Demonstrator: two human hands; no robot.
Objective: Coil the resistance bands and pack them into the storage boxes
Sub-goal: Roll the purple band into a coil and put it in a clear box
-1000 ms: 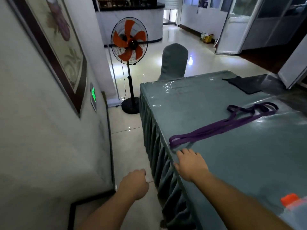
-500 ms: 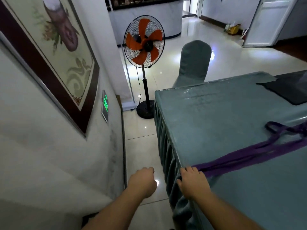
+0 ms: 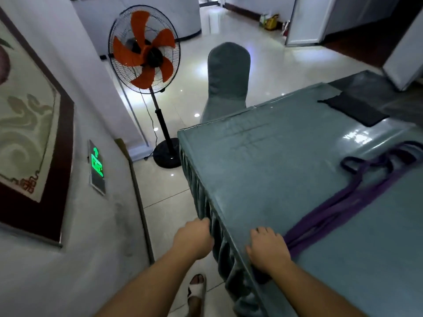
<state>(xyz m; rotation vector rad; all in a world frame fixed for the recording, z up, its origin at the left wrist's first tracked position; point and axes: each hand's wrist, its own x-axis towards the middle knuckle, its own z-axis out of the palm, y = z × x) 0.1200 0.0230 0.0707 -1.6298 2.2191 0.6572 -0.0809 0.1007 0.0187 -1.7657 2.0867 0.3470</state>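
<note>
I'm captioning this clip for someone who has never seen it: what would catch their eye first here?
Probably the floor fan with bright orange blades, standing near the wall beyond the table's far corner. Next, the purple resistance band trailing across the grey-green table, its near end under the right hand at the table's edge. The left hand is beside the pleated table skirt, and a green glowing sign marks the left wall.
</note>
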